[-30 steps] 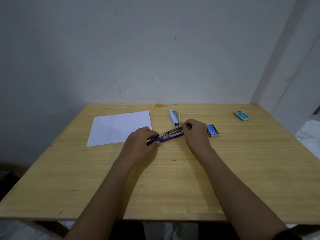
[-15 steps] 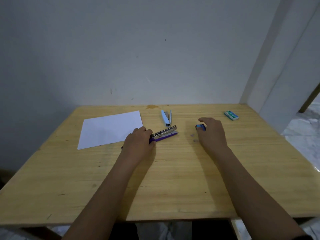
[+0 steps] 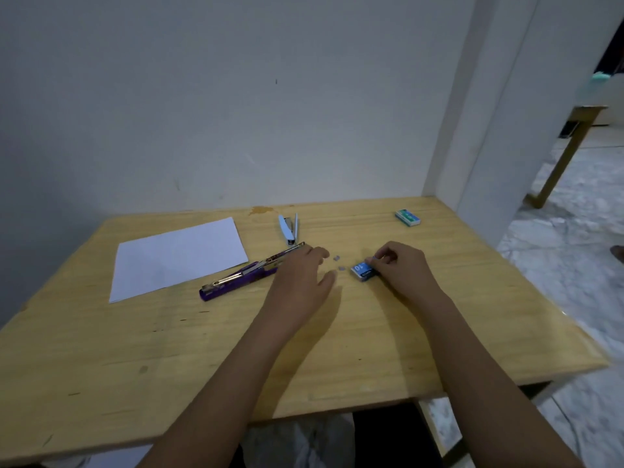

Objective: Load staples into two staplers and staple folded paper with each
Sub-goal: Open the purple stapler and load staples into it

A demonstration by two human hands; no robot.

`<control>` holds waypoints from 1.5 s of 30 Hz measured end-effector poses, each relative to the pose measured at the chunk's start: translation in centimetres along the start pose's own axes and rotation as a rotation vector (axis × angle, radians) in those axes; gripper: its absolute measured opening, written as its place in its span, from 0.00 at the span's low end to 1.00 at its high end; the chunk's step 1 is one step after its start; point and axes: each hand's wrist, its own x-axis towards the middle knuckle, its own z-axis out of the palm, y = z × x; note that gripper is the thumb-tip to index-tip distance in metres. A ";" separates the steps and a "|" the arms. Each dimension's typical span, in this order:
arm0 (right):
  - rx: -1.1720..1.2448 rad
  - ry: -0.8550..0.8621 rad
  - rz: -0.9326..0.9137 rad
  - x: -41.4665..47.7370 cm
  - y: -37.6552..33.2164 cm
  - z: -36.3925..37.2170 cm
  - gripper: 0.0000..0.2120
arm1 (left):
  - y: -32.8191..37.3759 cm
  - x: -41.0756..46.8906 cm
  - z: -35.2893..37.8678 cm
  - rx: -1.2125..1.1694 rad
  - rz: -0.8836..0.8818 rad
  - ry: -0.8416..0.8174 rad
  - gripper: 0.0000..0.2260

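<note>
Left hand [image 3: 300, 282] had let go of the purple stapler [image 3: 243, 276] and moved to the right. It was open now, with loose fingers, and it held nothing. It hung just beside some small grey bits [image 3: 336, 256] on the table [image 3: 169, 349]. Those bits were likely staples.

One second before, the right hand [image 3: 401, 268] was at the stapler's tip. Now it had gone to the blue staple box [image 3: 363, 272]. Its fingers were curled and pinched the right end of the box.

The purple stapler lay on the table with its metal top swung up, next to the white paper [image 3: 179, 256]. The paper lay flat and did not look folded yet. The light blue stapler [image 3: 288, 228] lay open too, nearer the wall. A green staple box [image 3: 408, 217] sat well apart, by the far right corner.

I think the person was getting staples out, so the purple stapler was not full yet.
</note>
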 end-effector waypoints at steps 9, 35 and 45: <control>-0.023 -0.263 -0.149 -1.7 -2.0 0.7 0.07 | -0.5 -0.7 2.0 -0.141 -0.174 0.019 0.15; 0.014 -0.310 -0.183 -3.5 -0.4 -0.2 0.14 | -3.7 -2.4 -0.3 -0.339 -0.141 -0.139 0.10; -0.298 -0.329 -0.344 -2.1 -4.9 2.1 0.02 | -3.9 -2.2 -0.2 -0.363 -0.144 -0.144 0.10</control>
